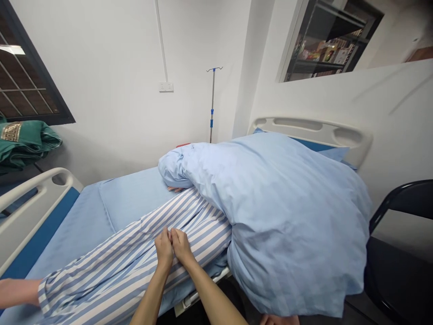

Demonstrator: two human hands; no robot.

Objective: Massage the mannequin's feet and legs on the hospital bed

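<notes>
**Left hand [163, 247] and right hand [181, 246] pressed together on striped patient garment [135, 243]**

The two hands stood side by side, their fingers straight and closed, with the index-finger edges touching. They rested on the garment, and whether they gripped the cloth could not be determined. The garment was a woven fabric in blue and white stripes, lying lengthwise across a hospital bed [338, 131] on a smooth pale-blue sheet [135, 194]. Its hemmed cuff ended at the left of the view around a bare limb [16, 291], which could not be identified as an arm or a leg. The garment's far end ran beneath a bulky, tone-on-tone striped blue duvet [287, 216], heaped in soft folds over the bed's head end. A curved white plastic headboard [311, 131] stood behind it, and a slender steel IV pole [212, 104] stood against the wall.
</notes>
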